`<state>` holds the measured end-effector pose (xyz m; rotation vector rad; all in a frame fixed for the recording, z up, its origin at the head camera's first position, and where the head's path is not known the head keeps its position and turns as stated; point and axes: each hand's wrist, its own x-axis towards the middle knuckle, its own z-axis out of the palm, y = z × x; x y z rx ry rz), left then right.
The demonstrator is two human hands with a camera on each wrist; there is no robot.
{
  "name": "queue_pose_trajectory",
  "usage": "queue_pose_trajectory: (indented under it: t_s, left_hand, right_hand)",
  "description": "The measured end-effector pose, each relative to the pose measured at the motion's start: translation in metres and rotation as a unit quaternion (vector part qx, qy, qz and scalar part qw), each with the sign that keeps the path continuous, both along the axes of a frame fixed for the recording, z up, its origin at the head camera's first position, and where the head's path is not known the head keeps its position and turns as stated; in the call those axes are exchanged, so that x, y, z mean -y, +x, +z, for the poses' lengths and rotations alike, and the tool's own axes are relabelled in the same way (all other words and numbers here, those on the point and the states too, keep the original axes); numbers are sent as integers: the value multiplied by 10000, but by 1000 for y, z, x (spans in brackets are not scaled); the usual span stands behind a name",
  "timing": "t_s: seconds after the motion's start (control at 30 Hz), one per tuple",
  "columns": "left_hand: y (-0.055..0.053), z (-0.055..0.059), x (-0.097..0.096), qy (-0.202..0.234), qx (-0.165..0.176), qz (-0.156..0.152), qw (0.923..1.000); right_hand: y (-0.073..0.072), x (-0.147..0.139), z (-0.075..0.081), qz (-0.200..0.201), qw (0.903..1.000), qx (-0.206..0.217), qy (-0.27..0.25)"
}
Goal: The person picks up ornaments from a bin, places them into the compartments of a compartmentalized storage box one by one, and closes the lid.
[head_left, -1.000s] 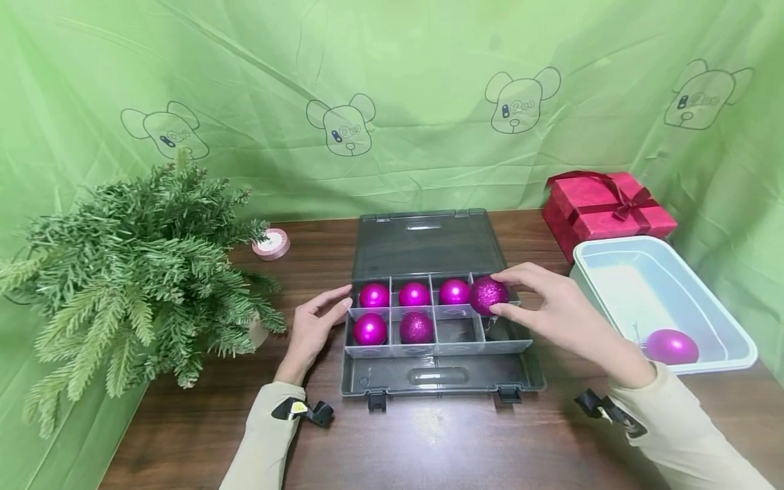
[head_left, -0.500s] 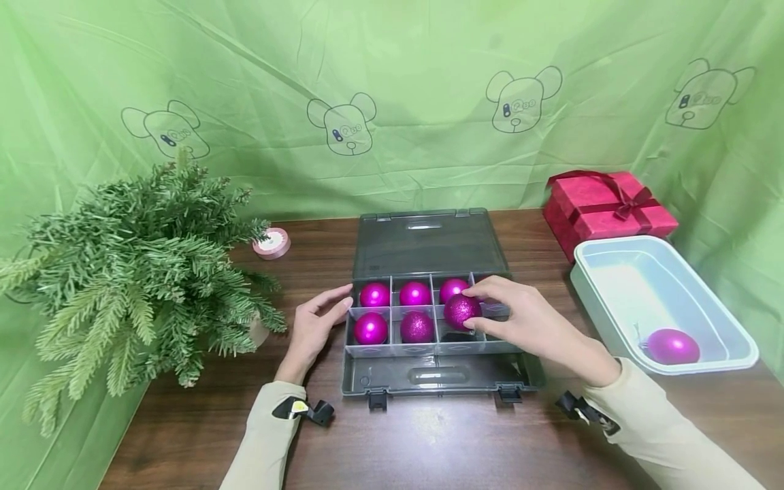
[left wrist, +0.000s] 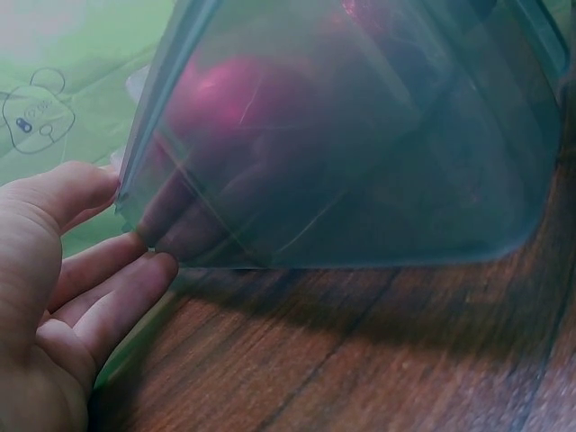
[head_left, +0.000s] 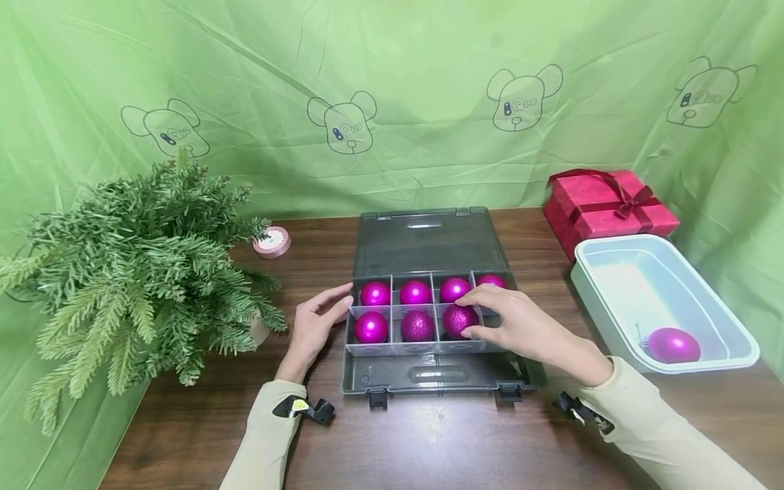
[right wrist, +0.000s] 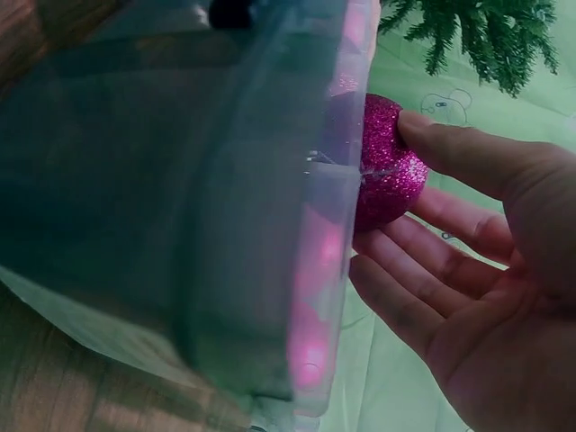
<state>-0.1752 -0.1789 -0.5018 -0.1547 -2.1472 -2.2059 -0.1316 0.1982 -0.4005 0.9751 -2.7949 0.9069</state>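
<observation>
My right hand [head_left: 520,327] pinches a glittery magenta Christmas ball [head_left: 458,321] between thumb and fingers. The ball sits in the third compartment of the front row of a dark translucent divided box [head_left: 429,248]; in the right wrist view part of the glittery ball [right wrist: 389,171] stands above the rim. Shiny magenta balls fill the back row, and the front row's first two compartments hold a shiny ball [head_left: 371,328] and a glittery one [head_left: 417,326]. My left hand [head_left: 312,327] rests against the box's left side, its fairly straight fingers [left wrist: 117,297] touching the wall near the corner.
A pale blue tub [head_left: 588,306] on the right holds one shiny magenta ball [head_left: 672,345]. Behind it stands a red gift box [head_left: 603,211] with a ribbon bow. At left are an artificial fir tree [head_left: 153,272] and a pink ribbon spool [head_left: 272,243].
My right hand has moved left and down, bringing the glittery ball from over the back right compartments into the front row's third compartment. The left hand has stayed in place.
</observation>
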Motion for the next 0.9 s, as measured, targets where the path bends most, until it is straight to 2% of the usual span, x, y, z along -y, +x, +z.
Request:
queue_pose_trajectory:
  t_s: [0.23, 0.4, 0.53, 0.73, 0.9]
  left_hand:
    - [-1, 0, 0, -29, 16, 6, 10000]
    - [-2, 0, -1, -15, 8, -20, 10000]
    - [-2, 0, -1, -19, 6, -25, 10000]
    - [-1, 1, 0, -57, -56, -19, 10000]
    - [0, 1, 1, -51, -73, 9, 10000]
  right_hand:
    - [0, 1, 0, 106, 9998, 0, 155]
    - [1, -7, 5, 40, 9999, -70, 74]
    - [3, -21, 14, -182, 9996, -215, -41]
    - [6, -51, 31, -591, 9958, -696, -104]
    - [10, -84, 46, -1121, 9918, -602, 153]
